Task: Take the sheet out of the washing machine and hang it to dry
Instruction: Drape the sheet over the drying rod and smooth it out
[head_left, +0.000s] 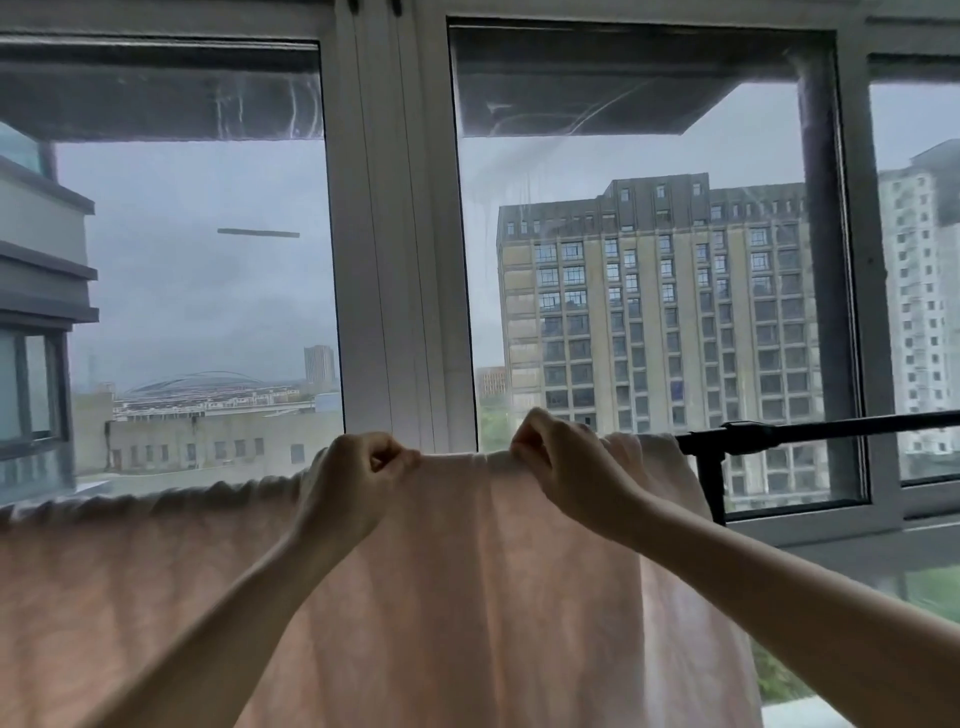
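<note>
A pale pink sheet (457, 571) hangs draped over a black drying rod (831, 428) in front of the window. It covers most of the rod; only the rod's right end shows bare. My left hand (358, 478) pinches the sheet's top fold near the middle. A short way to the right, my right hand (561, 457) grips the same top fold. The stretch of cloth between the two hands is pulled flat. To the left, the top edge is bunched and wrinkled.
A black upright post (711, 483) supports the rod just right of the sheet's edge. Behind stands a large window with a white frame (395, 260) close to the rod. Tall buildings show through the glass.
</note>
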